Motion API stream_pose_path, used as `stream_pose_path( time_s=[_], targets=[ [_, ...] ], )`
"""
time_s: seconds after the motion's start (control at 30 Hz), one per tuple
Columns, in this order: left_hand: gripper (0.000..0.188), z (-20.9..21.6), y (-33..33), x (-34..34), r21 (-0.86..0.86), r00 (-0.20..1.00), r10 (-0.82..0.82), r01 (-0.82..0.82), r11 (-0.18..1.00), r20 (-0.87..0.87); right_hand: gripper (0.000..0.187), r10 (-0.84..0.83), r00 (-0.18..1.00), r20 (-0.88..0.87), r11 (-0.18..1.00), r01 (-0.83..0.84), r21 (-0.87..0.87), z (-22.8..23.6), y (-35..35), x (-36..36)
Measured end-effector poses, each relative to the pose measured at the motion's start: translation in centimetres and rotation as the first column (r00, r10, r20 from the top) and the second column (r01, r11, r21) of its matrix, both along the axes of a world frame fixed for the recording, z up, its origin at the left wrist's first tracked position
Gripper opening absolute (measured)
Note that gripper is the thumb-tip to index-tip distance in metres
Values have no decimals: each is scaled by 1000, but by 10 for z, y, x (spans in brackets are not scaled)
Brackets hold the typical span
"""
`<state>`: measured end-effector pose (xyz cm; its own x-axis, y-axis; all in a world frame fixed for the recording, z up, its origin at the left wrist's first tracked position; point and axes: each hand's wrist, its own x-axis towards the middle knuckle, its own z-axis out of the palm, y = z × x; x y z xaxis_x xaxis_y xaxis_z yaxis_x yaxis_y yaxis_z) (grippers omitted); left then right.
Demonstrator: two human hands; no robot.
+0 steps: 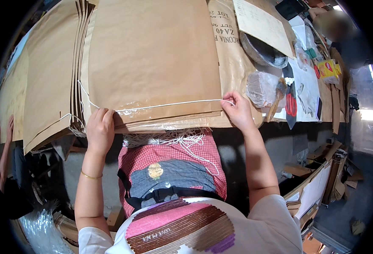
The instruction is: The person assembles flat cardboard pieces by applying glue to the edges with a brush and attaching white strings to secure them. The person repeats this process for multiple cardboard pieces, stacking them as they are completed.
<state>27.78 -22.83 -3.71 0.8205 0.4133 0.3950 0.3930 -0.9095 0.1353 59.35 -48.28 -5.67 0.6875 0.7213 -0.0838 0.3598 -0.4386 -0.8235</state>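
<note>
A white string (173, 103) runs taut across the lower part of a brown kraft paper sheet (152, 55), over a shiny wet-looking strip. My left hand (100, 130) is closed on the string at the sheet's lower left, its loose tail curling away to the left. At the lower right corner, my right hand (238, 111) pinches the other end between thumb and fingers. Under the top sheet lie more brown sheets, their edges showing. A bundle of white strings (182, 139) hangs at my waist over a red checked apron (214, 158).
More stacked brown paper (51, 72) lies to the left. On the right are a bowl (265, 51), a plastic-wrapped block (263, 89), a brush (277, 99), red-handled scissors (291, 103) and a yellow packet (329, 70). Another person's hands (9, 129) show at far left.
</note>
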Motion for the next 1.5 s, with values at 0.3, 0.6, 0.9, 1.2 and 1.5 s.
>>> stream_pose_path(
  time_s=[0.3,0.6,0.9,1.2,1.5],
  targets=[
    [19,8,-4,5,-21,989,142,-143,990,-33,21,104,878,-467,994,-80,71,24,7,-2],
    [42,6,-11,-2,-195,985,-172,163,967,-32,29,-54,872,486,985,-34,171,10,25,-30],
    [46,52,12,1,-586,972,-189,73,807,-139,9,272,949,157,945,-295,144,21,34,-24],
    [15,23,20,17,-449,945,245,-320,834,-218,20,73,914,399,997,-65,-34,12,60,-31],
    [20,11,9,17,-306,883,385,-457,835,-269,26,60,808,586,998,-48,-37,3,60,-38]
  ],
)
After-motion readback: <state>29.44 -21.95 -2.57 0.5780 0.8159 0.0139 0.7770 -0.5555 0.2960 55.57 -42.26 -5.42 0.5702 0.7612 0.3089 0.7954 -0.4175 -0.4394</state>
